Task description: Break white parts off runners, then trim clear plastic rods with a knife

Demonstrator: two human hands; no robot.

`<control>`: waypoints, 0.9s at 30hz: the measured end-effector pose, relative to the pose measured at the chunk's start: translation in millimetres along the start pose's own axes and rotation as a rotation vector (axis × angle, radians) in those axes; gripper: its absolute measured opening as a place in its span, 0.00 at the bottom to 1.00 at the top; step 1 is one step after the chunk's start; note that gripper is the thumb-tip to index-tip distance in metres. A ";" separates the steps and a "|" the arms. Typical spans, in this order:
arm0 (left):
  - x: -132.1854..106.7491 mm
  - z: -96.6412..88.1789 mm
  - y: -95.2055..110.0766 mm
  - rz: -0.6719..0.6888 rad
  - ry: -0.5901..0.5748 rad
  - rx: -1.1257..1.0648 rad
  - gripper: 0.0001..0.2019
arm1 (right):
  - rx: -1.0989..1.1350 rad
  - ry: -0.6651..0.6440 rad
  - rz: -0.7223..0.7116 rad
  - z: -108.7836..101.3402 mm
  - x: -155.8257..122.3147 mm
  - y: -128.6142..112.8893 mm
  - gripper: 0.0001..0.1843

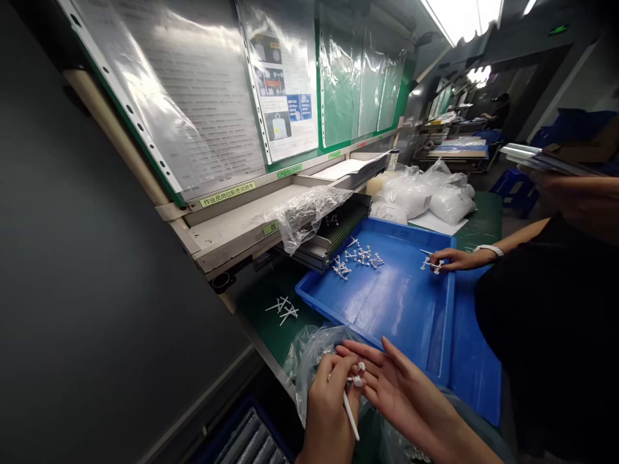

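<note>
Left hand (pixel 329 412) pinches a white plastic stick (pixel 351 415); right hand (pixel 401 393) open, fingers (pixel 372 361) spread, just beside the stick's top end. Clear plastic bag (pixel 309 367) below both hands. Ahead of the hands, blue tray (pixel 453 309) holds loose white plastic pieces (pixel 358 258); a co-worker's hand (pixel 459 260) rests at its right edge.

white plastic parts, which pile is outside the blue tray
The small pile of white plastic parts on the green mat, left of the blue tray; the others lie inside the tray.
</note>
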State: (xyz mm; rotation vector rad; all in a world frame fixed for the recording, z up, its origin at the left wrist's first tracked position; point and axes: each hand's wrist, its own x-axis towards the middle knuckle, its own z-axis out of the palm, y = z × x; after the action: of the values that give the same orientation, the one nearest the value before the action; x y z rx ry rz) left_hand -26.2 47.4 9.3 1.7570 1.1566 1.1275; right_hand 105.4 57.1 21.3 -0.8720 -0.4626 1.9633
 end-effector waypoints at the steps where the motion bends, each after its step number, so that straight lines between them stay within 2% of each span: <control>1: 0.5 3.2 -0.7 0.013 0.025 -0.010 0.12 | 0.087 -0.005 0.010 2.3 -3.4 0.1 0.26; 4: 0.9 9.9 -3.7 0.065 0.079 -0.036 0.11 | 0.207 -0.018 0.015 7.3 -11.9 -0.1 0.26; 7: 0.4 9.8 -2.8 0.060 0.121 -0.094 0.08 | 0.174 -0.046 -0.013 8.3 -17.4 0.3 0.29; 9: 0.3 5.0 1.7 -0.020 0.134 -0.214 0.03 | 0.019 -0.015 -0.068 6.9 -20.1 1.3 0.30; 10: 0.2 1.6 4.7 -0.079 0.134 -0.301 0.01 | -0.129 0.032 -0.127 6.1 -21.8 2.0 0.29; 13: -0.3 -8.8 13.8 -0.228 0.108 -0.588 0.04 | -0.696 0.172 -0.407 5.7 -29.0 2.8 0.18; 15: -1.0 -13.2 18.1 -0.258 0.112 -0.713 0.05 | -0.930 0.169 -0.526 9.1 -35.3 1.6 0.12; 19: -1.9 -14.3 22.9 -0.247 0.127 -0.816 0.04 | -1.082 0.122 -0.604 20.2 -42.5 -1.9 0.08; 22: -2.1 -12.4 25.3 -0.239 0.128 -0.861 0.05 | -1.186 0.104 -0.781 23.8 -41.0 -0.8 0.02; 25: -2.9 -10.5 26.6 -0.265 0.122 -0.934 0.07 | -1.268 0.091 -0.986 23.5 -39.5 1.8 0.08; 27: -3.8 -9.6 27.2 -0.285 0.132 -0.985 0.06 | -1.314 0.061 -1.066 23.6 -40.8 2.0 0.12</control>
State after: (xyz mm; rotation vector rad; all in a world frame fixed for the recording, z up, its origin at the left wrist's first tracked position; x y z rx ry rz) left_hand -28.0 36.1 36.0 0.7478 0.6775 1.3204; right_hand 100.7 21.7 52.2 -1.0546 -1.8115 0.4740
